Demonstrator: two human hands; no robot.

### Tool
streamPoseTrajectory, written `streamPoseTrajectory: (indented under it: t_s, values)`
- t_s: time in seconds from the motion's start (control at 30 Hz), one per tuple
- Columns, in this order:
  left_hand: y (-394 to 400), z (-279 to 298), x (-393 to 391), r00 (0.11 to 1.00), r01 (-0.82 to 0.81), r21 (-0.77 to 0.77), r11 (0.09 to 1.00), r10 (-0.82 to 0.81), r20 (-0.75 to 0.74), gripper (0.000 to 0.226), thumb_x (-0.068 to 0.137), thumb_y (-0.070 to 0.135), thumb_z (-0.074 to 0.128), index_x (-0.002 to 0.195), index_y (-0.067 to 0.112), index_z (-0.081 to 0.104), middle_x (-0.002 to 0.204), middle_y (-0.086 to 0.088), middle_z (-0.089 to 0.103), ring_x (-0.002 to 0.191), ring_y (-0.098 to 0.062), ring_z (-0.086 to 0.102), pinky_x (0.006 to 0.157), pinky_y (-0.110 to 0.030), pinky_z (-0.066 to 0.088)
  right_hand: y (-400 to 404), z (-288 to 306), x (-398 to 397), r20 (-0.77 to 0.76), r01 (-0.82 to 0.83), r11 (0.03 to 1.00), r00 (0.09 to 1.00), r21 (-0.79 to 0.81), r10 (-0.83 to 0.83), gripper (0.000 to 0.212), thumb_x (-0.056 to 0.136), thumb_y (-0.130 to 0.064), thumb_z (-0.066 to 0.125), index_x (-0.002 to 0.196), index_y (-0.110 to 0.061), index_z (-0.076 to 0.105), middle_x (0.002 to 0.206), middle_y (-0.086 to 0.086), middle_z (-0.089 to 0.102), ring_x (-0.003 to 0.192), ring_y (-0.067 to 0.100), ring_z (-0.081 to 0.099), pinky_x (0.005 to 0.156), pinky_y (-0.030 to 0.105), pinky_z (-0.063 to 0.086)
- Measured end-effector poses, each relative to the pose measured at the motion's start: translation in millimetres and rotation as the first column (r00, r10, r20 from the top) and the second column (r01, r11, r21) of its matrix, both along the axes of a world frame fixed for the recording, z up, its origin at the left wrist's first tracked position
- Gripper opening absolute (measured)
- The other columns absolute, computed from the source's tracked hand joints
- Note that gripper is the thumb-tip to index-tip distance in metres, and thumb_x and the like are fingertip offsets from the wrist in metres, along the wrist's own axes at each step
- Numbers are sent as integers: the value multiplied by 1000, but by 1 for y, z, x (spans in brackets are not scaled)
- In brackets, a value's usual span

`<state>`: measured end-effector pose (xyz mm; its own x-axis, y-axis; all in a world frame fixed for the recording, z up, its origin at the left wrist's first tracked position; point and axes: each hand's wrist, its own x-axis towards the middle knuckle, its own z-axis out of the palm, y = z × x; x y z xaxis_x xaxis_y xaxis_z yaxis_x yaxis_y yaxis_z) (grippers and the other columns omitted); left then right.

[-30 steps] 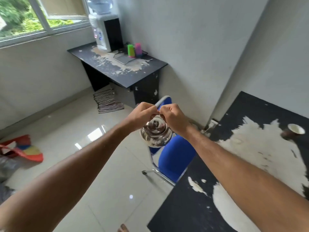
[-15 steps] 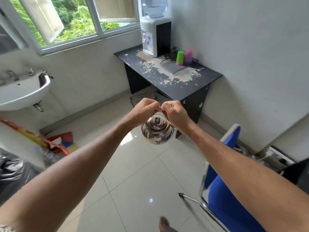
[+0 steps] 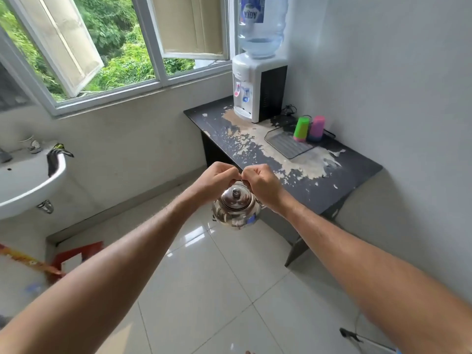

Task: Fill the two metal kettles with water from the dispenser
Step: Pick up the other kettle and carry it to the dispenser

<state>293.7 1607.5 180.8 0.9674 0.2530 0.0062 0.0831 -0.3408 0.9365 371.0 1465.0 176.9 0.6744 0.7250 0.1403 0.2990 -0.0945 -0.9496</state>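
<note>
Shiny round metal kettle (image 3: 236,205), lid on, was held in air by thin handle, pinched by curled fingers of left hand (image 3: 217,180) and right hand (image 3: 263,183). Water was seen in clear bottle (image 3: 263,26) on white dispenser (image 3: 255,90), well apart.

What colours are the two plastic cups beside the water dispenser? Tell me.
One upside-down plastic cup is green, the other pink; clearest in the head view, right of the white water dispenser.

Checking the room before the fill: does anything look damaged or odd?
The dark table under the dispenser is damaged: its top coating has peeled in large pale patches. Nothing looks spilled.
</note>
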Motion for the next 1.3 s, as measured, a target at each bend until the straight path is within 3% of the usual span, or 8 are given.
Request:
streamPoseTrajectory:
  t_s: [0.17, 0.33, 0.47, 0.63, 0.8, 0.9, 1.0, 1.3]
  values:
    - [80, -7, 77, 1000, -7, 6, 1000, 7, -11, 28, 83, 23, 54, 61, 7, 49, 55, 4, 34, 53, -12, 26, 52, -33, 22, 76, -1, 78, -17, -44, 999, 999, -10, 44, 42, 93, -8, 46, 53, -16, 38, 51, -1, 33, 47, 10, 27, 45, 24, 24]
    - [160, -16, 153, 998, 52, 46, 998, -51, -20, 44, 78, 35, 57, 65, -6, 50, 63, -7, 38, 60, -19, 32, 57, -35, 26, 150, -13, 151, -36, -21, 1000, 999, -22, 20, 42, 93, -13, 47, 52, -21, 38, 50, -2, 36, 46, 10, 29, 46, 23, 27]
    - [245, -22, 230, 993, 108, 35, 994, -106, -55, 33, 76, 38, 60, 66, 7, 58, 62, -7, 45, 60, -20, 37, 59, -36, 30, 227, -21, 219, -74, 47, 998, 996, -48, -50, 44, 98, -10, 48, 56, -18, 40, 50, -4, 39, 44, 8, 33, 44, 19, 32]
    - [319, -24, 303, 977, 182, 46, 982, -175, -121, 25, 82, 29, 60, 65, 11, 58, 60, 1, 49, 53, -10, 41, 56, -32, 34, 297, -34, 284, -114, 122, 991, 985, -60, -128, 41, 96, -17, 50, 55, -19, 42, 53, 0, 41, 48, 13, 36, 50, 27, 33]
    - [394, -36, 391, 957, 238, 99, 966, -216, -196, 38, 81, 29, 60, 78, -9, 64, 69, -11, 59, 63, -21, 51, 66, -37, 42, 361, -49, 357, -130, 202, 973, 968, -114, -216, 44, 95, -28, 54, 62, 0, 47, 61, 13, 48, 56, 20, 43, 59, 34, 40]
    - [433, -49, 447, 940, 287, 127, 949, -254, -227, 41, 81, 30, 59, 85, -10, 68, 74, -12, 64, 66, -20, 56, 68, -36, 45, 393, -62, 408, -130, 241, 960, 957, -143, -260, 39, 95, -25, 58, 69, 4, 57, 65, 12, 54, 60, 16, 48, 59, 26, 43]
    - [466, -65, 504, 925, 326, 158, 932, -280, -257, 39, 82, 30, 61, 86, -7, 71, 75, -8, 66, 69, -18, 57, 69, -34, 45, 423, -78, 462, -122, 277, 942, 945, -190, -302, 25, 93, -23, 62, 78, -5, 72, 70, 1, 66, 65, 5, 56, 63, 18, 45]
    - [542, -113, 642, 857, 443, 202, 873, -347, -380, 36, 81, 34, 62, 89, 2, 75, 77, -3, 70, 70, -14, 61, 72, -40, 53, 493, -124, 591, -143, 288, 892, 924, -349, -354, 11, 92, -19, 66, 87, -15, 75, 67, -12, 65, 55, -8, 55, 56, 9, 42]
